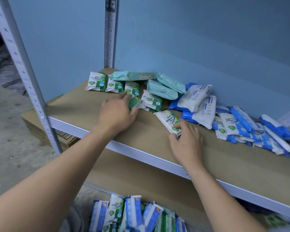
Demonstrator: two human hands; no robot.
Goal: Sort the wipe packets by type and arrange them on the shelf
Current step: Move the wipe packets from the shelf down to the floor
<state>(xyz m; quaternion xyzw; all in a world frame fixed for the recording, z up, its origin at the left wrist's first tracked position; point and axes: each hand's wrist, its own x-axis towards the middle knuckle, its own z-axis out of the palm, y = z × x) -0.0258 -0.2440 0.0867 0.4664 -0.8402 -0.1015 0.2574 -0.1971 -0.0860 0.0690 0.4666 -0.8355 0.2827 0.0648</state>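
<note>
The shelf board (84,104) is showing a matt, brown, paper-like face, while the metal post (110,39) and front rail (141,151) are carrying smooth pale paint. The green packets (96,82), blue packets (196,97) and mint packets (161,90) are gleaming as soft, crinkled plastic film. The wall (208,39) is looking smooth and matt, the floor (10,148) is looking rough like concrete, and the box (35,124) is showing plain cardboard.

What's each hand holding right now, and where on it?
The left hand grips a green packet by its near end; the right hand pinches a white pine packet at its near end.
</note>
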